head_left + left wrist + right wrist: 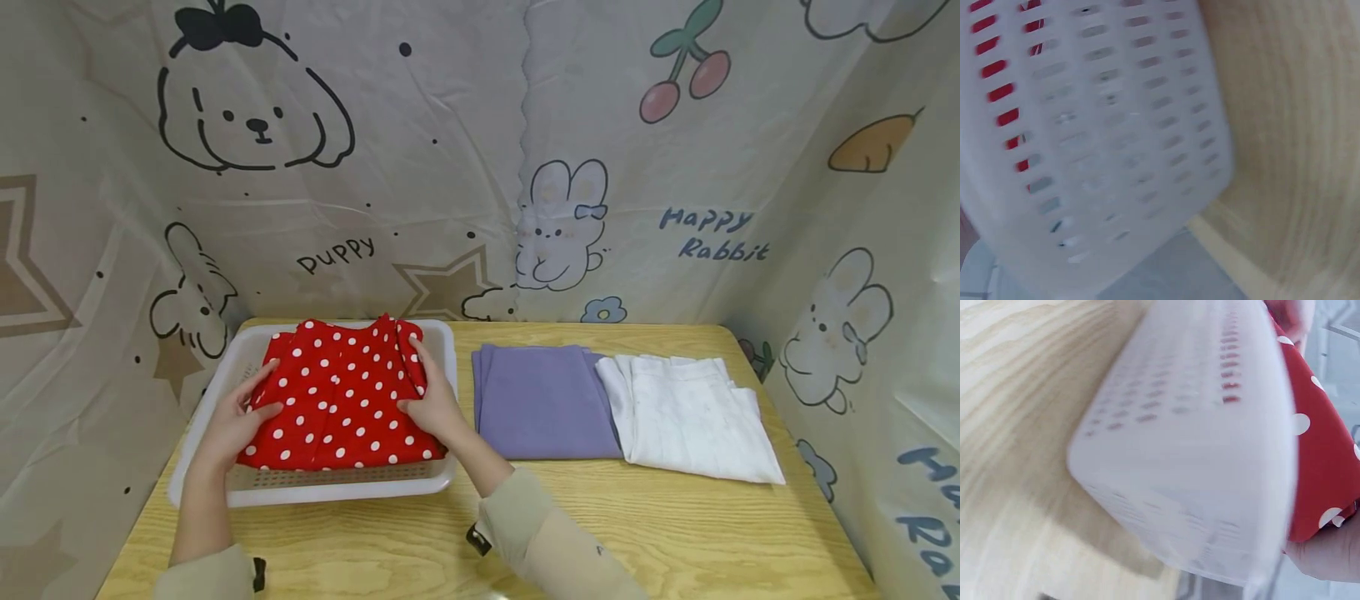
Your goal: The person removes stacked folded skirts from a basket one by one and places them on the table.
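Observation:
A folded red cloth with white polka dots [341, 392] lies in the white plastic basket [330, 497] on the left of the table. My left hand [231, 421] grips the cloth's left side, thumb on top. On its right side my right hand [437, 407] holds it, the thumb over the top and the fingers along the edge. In the right wrist view the red cloth [1319, 456] shows above the basket's rim. Through the basket's slots [1001, 92] in the left wrist view, red fabric is visible. The fingers' undersides are hidden.
Right of the basket lies a folded purple cloth [547, 408], its right edge overlapped by a folded white cloth [690, 421]. All stand on a wooden table [600, 525]. A printed curtain [450, 167] hangs behind and along both sides.

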{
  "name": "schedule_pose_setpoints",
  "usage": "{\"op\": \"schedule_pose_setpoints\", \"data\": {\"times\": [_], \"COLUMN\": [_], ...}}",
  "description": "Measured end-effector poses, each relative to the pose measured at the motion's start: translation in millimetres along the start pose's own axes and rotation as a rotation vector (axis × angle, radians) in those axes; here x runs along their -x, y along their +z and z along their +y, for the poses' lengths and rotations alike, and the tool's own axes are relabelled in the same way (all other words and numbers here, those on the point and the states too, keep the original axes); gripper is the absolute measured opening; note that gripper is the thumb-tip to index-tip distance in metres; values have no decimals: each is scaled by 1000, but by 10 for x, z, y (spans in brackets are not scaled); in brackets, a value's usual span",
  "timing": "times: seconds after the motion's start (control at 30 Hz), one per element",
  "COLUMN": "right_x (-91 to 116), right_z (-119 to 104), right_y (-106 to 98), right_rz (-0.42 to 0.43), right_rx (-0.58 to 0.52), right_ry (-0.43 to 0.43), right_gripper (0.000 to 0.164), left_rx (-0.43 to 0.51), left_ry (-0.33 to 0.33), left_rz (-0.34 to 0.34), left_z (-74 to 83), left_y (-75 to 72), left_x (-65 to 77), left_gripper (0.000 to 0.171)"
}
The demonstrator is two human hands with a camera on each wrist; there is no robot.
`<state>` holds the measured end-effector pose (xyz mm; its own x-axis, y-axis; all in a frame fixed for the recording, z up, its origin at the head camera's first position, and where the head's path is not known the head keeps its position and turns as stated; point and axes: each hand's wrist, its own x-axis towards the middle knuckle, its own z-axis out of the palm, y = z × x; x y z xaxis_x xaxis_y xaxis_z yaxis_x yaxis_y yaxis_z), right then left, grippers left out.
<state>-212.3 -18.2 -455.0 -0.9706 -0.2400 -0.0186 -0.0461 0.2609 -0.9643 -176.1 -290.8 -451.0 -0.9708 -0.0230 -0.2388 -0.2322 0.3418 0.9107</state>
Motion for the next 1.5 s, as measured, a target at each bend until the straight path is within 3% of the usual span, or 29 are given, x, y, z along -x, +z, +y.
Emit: {"op": "schedule_pose_setpoints", "data": {"times": [0.27,0.53,0.77,1.1,1.5], "right_x": [87,189,350,587,911], "right_z": [-154,-161,-154,17,247], "right_y": [-369,-725,-1027,-1430,-1926], "right_rz": [-35,-24,-1,39,21], "right_rx": [-114,-155,-141,-90,-58], "right_ry": [-10,33,67,90,58], "right_gripper": [88,88,85,85,84], "left_rx": [39,131,194,250,303], "left_ry": [69,91,110,73,128], "left_rz": [-30,-69,-99,-111,-104], "left_z": [260,468,540,642,693], "left_y": [95,345,648,1093,1665], "left_x": [79,152,154,166,284], "left_gripper": [66,67,68,69,65]}}
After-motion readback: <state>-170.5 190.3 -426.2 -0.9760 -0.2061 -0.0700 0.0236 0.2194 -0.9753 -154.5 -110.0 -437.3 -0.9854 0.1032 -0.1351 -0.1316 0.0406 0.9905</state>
